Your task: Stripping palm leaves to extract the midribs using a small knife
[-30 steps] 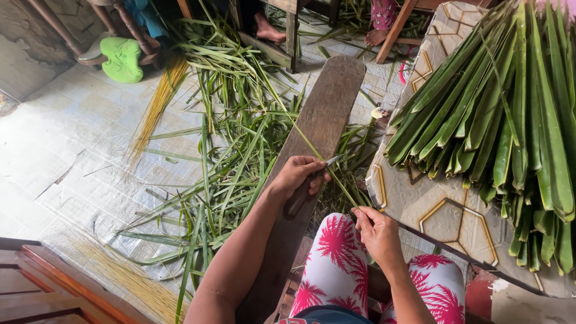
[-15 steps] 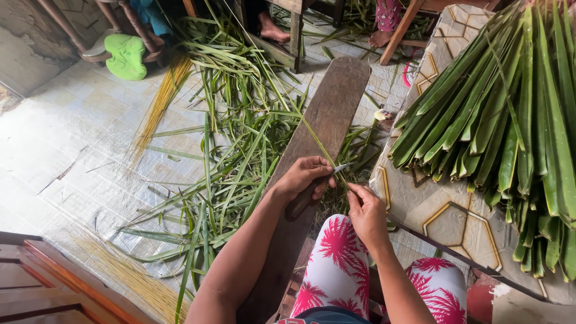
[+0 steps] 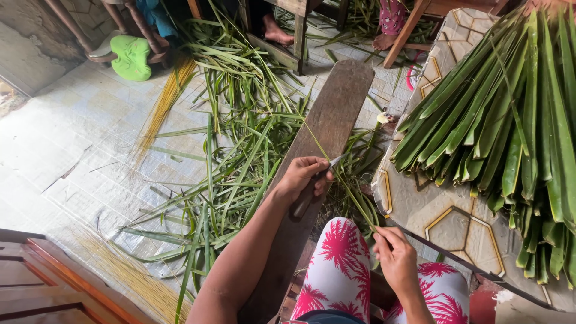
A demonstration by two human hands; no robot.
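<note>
My left hand (image 3: 303,178) grips a small knife (image 3: 317,183) by its dark handle, the blade tip pointing right over a long wooden plank (image 3: 324,129). My right hand (image 3: 396,257) pinches the near end of a thin green leaf strip (image 3: 348,189) above my knee. The strip runs up and left from my fingers, under the knife blade, and on over the plank toward the leaf pile.
Cut green leaf strips (image 3: 240,138) litter the tiled floor left of the plank. A bundle of broad green leaves (image 3: 510,114) lies on a patterned table (image 3: 444,210) at right. Yellow midrib bundles (image 3: 162,105) lie on the floor. Another person's feet (image 3: 276,33) show at top.
My right hand has pulled back toward my lap, drawing the strip through under the blade. The left hand with the knife has stayed in place on the plank.
</note>
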